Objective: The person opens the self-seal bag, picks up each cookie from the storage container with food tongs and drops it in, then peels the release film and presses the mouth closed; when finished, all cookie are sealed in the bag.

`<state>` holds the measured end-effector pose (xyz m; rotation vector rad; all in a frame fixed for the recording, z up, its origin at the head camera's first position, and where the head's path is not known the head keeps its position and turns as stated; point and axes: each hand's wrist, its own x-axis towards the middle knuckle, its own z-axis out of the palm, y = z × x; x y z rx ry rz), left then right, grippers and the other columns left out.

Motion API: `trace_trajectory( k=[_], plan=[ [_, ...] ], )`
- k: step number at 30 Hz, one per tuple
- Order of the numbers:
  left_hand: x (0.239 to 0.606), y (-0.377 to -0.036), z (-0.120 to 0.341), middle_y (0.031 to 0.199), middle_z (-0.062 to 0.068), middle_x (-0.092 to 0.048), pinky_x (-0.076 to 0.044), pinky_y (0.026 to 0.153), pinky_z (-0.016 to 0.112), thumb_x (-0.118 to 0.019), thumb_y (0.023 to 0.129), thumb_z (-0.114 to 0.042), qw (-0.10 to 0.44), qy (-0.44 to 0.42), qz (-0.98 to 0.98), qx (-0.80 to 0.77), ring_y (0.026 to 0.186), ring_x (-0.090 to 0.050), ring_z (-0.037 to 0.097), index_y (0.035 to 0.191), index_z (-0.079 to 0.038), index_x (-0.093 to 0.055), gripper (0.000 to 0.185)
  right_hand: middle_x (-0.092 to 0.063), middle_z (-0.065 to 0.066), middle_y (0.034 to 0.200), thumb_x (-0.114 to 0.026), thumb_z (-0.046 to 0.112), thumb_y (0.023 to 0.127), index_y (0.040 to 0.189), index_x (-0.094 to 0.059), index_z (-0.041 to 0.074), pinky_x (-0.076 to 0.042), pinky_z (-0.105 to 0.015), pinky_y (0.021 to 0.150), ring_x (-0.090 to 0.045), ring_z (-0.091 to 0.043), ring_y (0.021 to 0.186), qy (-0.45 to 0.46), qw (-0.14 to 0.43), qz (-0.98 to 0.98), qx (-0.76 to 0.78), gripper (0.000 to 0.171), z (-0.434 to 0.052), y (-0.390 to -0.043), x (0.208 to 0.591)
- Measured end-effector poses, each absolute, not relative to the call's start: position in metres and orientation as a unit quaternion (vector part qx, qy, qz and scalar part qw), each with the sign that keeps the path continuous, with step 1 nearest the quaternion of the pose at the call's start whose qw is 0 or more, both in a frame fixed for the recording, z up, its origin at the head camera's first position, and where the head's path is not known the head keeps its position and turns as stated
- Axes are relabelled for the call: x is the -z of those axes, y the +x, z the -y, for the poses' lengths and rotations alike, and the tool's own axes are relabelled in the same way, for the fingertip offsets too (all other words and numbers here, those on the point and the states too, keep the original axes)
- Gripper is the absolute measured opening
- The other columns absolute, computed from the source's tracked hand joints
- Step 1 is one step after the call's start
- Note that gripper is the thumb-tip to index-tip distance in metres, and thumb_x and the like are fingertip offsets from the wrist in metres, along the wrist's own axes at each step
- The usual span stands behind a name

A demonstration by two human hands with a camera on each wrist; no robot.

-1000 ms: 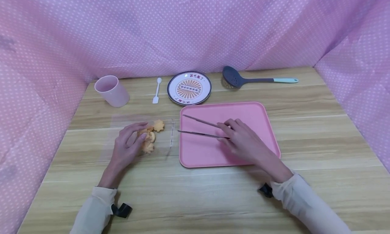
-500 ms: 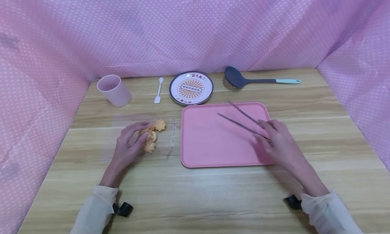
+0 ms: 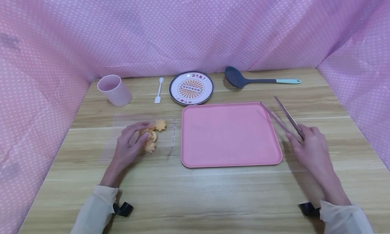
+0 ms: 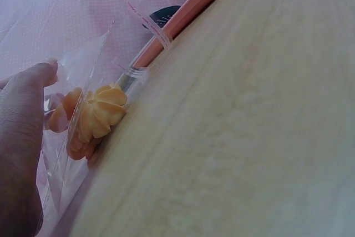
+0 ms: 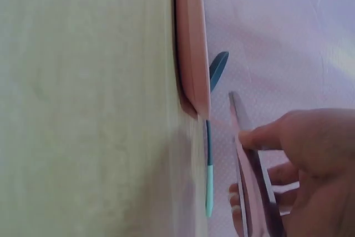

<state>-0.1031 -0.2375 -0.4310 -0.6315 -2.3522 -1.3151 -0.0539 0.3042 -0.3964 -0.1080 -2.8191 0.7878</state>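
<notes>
Clear of the tray's right side, my right hand (image 3: 312,147) grips metal tongs (image 3: 287,117) with their arms spread and nothing between them. One tong tip overlaps the tray's upper right corner in the head view. On the left, my left hand (image 3: 131,141) holds a clear plastic bag (image 4: 83,62), thumb and fingers at its film. Several cookies (image 3: 150,146) lie inside the bag, some with a ridged flower shape, partly hidden by the fingers. The bag's mouth faces the pink tray (image 3: 228,136), which carries nothing.
Along the back stand a pink cup (image 3: 115,91), a small white scoop (image 3: 158,90), a patterned plate (image 3: 191,88) and a slotted ladle (image 3: 237,79) with a mint handle. A pink dotted cloth (image 3: 195,31) rises behind the wooden table (image 3: 195,200).
My right hand has carried the tongs rightward, from over the tray to beyond its right edge. The left hand and bag stay where they were.
</notes>
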Motion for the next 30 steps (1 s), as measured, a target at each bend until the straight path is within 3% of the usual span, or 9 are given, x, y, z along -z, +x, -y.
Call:
trace_trajectory(
  k=[10,21,30],
  plan=[
    [0.431,-0.103,0.237,0.128,0.015,-0.07,-0.032,0.111,0.03,-0.071,0.087,0.014,0.184,-0.217,0.84,0.462,0.126,-0.056,0.026,0.119,-0.001,-0.072,0.035,-0.05,-0.042,0.11,-0.066,0.019,0.1,0.123,-0.055,-0.02,-0.038,-0.069,0.082,-0.047,-0.057,0.101,-0.082,0.059,0.959,-0.266,0.046,-0.315,-0.051,0.403],
    [0.431,-0.102,0.237,0.129,0.015,-0.069,-0.032,0.109,0.028,-0.073,0.086,0.016,0.184,-0.208,0.841,0.465,0.127,-0.055,0.023,0.118,-0.001,-0.072,0.036,-0.048,-0.045,0.115,-0.066,0.023,0.101,0.131,-0.047,-0.026,-0.037,-0.068,0.086,-0.045,-0.057,0.107,-0.122,0.054,0.954,-0.267,0.059,-0.322,-0.048,0.41],
    [0.429,-0.101,0.237,0.131,0.014,-0.069,-0.031,0.109,0.03,-0.071,0.088,0.014,0.179,-0.209,0.841,0.467,0.128,-0.055,0.022,0.119,-0.001,-0.072,0.035,-0.049,-0.044,0.117,-0.066,0.023,0.101,0.131,-0.047,-0.026,-0.036,-0.068,0.089,-0.043,-0.056,0.114,-0.148,0.066,0.947,-0.278,0.06,-0.327,-0.048,0.414]
  ],
)
